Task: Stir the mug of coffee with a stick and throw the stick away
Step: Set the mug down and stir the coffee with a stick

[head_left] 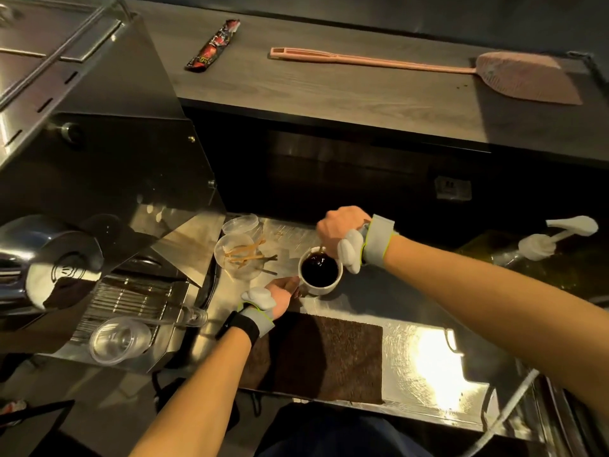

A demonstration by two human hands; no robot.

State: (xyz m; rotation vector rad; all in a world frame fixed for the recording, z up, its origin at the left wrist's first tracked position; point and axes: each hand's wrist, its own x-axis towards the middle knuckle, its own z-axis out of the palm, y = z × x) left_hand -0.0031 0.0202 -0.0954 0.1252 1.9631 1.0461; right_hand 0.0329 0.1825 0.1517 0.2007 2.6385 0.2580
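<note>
A white mug (321,286) full of dark coffee stands on the steel counter (412,341). My right hand (339,230) hovers just behind and above it, fingers closed on a thin wooden stick (320,249) whose lower end dips into the coffee at the far rim. At the mug's left side, my left hand (280,293) grips the handle. Both wrists wear grey straps with white pads.
A clear plastic cup (239,260) holding several wooden sticks lies left of the mug, a clear lid (240,223) behind it. An espresso machine (99,192) fills the left. A dark mat (329,354) lies in front. A pink fly swatter (428,67) and a snack packet (214,46) rest on the upper shelf.
</note>
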